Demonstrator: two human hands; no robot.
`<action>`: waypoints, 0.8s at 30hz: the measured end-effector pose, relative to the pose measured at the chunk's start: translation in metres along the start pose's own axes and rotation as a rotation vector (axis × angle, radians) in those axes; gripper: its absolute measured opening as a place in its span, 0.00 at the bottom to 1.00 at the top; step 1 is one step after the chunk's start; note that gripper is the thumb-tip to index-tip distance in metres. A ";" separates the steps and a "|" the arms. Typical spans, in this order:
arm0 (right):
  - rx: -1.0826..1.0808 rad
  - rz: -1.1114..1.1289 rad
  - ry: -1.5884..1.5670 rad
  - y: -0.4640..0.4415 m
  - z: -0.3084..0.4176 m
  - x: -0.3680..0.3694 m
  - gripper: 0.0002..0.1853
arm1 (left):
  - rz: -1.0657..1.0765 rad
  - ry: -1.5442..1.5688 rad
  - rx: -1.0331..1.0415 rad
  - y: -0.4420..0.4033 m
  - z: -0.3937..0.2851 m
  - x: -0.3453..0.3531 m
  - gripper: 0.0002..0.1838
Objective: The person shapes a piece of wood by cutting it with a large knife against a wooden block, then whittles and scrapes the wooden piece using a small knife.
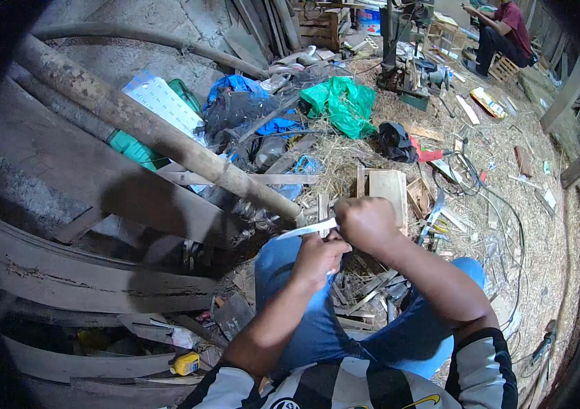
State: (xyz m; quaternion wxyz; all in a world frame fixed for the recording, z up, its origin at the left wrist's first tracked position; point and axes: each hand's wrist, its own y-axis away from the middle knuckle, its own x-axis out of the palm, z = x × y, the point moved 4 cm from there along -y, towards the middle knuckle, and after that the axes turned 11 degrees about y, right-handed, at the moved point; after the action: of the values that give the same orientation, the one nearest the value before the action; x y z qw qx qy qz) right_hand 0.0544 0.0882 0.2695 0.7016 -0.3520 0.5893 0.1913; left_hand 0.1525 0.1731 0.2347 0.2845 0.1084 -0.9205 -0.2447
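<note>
Among the containers, we see a crumpled green plastic bag (341, 105) on the straw-strewn ground (508, 259), beside a heap with blue plastic sheeting (235, 88); we cannot tell whether the bag holds anything. Near the back stand a slatted wooden crate (317, 28) and, to its right, a blue-and-red bucket (370, 22); their contents are too small to make out. Nearer us, a small open wooden box (419, 198) sits tilted to the right of a pale wooden block (389, 187), its inside partly in view but unclear.

Our right hand (370, 223) is closed in a tight fist around the handle of the knife (308, 230), whose pale blade points left, just above our left hand (318, 258). The fingers of our left hand are curled in around a small dark piece (335, 237), mostly hidden between the two hands, over our jeans (297, 320). We cannot tell whether the blade touches it. Well apart from us, at the upper right, another person (505, 31) sits low on a slatted crate, hands together in front.
</note>
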 end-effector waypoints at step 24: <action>0.039 0.074 0.015 -0.008 -0.025 0.026 0.06 | 0.106 0.201 -0.225 -0.004 0.003 -0.003 0.17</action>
State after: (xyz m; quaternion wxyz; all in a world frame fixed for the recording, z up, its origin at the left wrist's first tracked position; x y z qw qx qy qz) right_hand 0.0489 0.0612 0.2448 0.6963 -0.3175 0.6108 0.2030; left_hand 0.1535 0.1724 0.2291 0.3981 0.0509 -0.8587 -0.3188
